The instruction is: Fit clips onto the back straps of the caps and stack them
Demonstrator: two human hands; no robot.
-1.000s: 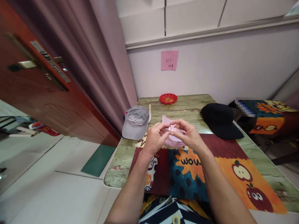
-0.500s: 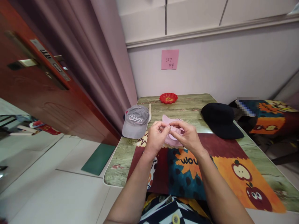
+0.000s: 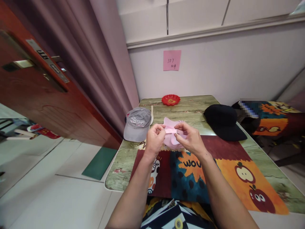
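Note:
A pink cap (image 3: 175,141) lies on the table between my hands, its back strap (image 3: 170,130) turned toward me. My left hand (image 3: 155,140) is closed in a pinch on the left end of that strap. On the strap's other side, my right hand (image 3: 188,136) pinches it by the small buckle (image 3: 176,130) with thumb and forefinger. A short length of strap stretches between the two hands. My fingers hide parts of the cap.
A grey cap (image 3: 137,124) sits at the table's left edge, a black cap (image 3: 224,122) at the right. Behind stands a red scalloped dish (image 3: 171,100). A colourful mat (image 3: 228,171) covers the near part of the table (image 3: 119,171). A wooden door (image 3: 59,105) is at left.
My left hand has moved left, away from the right hand, and the strap now shows stretched between them. The view has shifted slightly.

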